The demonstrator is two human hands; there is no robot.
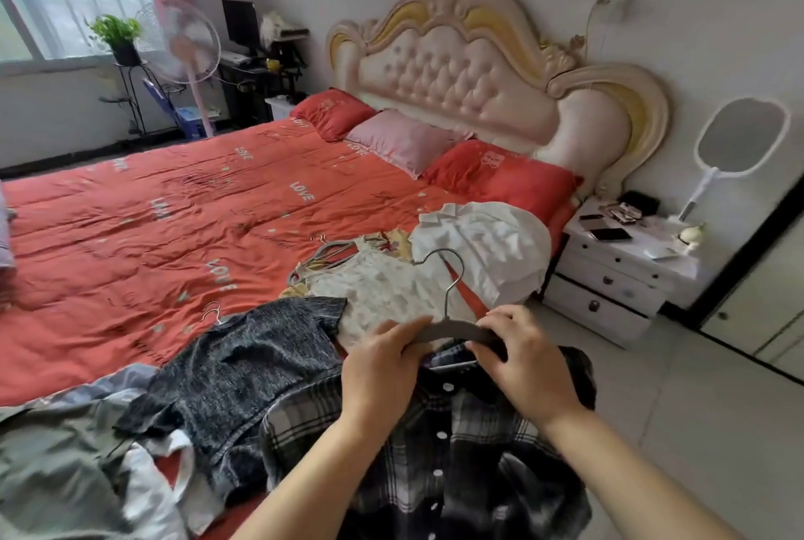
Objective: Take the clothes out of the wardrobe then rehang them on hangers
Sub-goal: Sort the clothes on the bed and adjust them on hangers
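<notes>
Both left hand [383, 369] and right hand [528, 361] grip the grey hanger [452, 328] above a plaid shirt [457, 452]. It lies left-right, hook pointing away.

Two bare arms at the near edge of the red bed [174, 213]
Left hand [383, 369] and right hand [526, 365] are uncovered; nearer than the bed's edge, both wrists and forearms run bare to the frame's bottom.
</notes>
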